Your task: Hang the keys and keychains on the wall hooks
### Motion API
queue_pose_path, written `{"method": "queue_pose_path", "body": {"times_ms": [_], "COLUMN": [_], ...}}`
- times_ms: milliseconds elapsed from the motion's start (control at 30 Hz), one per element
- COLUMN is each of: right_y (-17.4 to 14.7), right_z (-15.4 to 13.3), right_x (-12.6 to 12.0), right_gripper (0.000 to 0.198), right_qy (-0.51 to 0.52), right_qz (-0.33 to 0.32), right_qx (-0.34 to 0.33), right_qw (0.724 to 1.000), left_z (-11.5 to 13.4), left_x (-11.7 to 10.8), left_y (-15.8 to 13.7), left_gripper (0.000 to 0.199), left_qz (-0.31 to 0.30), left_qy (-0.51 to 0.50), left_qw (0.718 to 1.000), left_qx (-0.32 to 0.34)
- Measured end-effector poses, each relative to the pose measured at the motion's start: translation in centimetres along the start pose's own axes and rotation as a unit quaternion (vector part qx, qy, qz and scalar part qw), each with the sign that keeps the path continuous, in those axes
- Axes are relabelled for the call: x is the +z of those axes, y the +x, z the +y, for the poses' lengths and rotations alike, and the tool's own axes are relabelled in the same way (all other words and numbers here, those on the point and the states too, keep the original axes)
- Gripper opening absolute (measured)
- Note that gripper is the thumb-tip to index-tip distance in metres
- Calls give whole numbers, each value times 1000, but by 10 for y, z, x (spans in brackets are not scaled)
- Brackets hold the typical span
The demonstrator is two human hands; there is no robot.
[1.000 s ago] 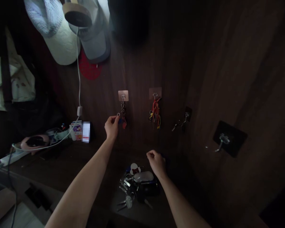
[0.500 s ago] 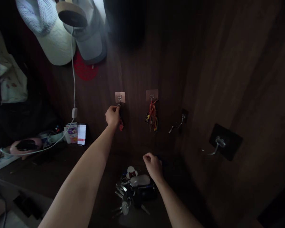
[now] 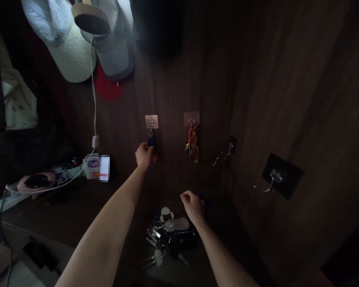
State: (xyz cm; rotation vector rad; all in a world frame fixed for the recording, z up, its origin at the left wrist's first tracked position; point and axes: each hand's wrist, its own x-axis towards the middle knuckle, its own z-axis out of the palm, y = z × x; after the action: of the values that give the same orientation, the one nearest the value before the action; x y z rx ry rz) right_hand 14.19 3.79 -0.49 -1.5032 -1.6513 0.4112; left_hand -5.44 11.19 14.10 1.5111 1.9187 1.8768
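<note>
A key ring with a blue fob [image 3: 150,142] hangs from the left wall hook [image 3: 151,122]. My left hand [image 3: 143,155] is closed, thumb and finger pinched at the fob's lower edge. A small red tag [image 3: 155,158] dangles just beside those fingertips. Lower down, my right hand [image 3: 193,205] is curled closed over the shelf; whatever is inside its fingers, if anything, is hidden. Near it lies a pile of keys [image 3: 155,237] with a white mouse-shaped charm [image 3: 166,214] and a grey oval fob [image 3: 177,225].
Red and yellow cords [image 3: 192,145] hang on the middle hook. To the right, one hook holds a small key [image 3: 217,160], and a bare hook [image 3: 272,181] juts out. Caps [image 3: 113,59], a lamp [image 3: 91,18], its white cable [image 3: 94,99] and small boxes [image 3: 92,167] are at left.
My left hand has slid down from the hook to the fob's lower edge, and the blue fob and ring now show on the hook. My right hand has stayed put.
</note>
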Motion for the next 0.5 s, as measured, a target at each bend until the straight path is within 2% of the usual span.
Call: {"method": "queue_pose_path", "body": {"times_ms": [200, 500], "right_y": [1, 2], "right_z": [4, 0], "right_x": [3, 1], "right_gripper": [21, 22], "right_qy": [0, -24], "right_qz": [7, -14], "right_qx": [-1, 13], "right_qw": [1000, 1000], "left_z": [-33, -81], "left_x": [-8, -23], "left_y": [-42, -106], "left_gripper": [18, 21], "left_qz": [-43, -108], "left_qy": [-7, -19], "left_qw": [999, 993], "left_qx": [-17, -53]}}
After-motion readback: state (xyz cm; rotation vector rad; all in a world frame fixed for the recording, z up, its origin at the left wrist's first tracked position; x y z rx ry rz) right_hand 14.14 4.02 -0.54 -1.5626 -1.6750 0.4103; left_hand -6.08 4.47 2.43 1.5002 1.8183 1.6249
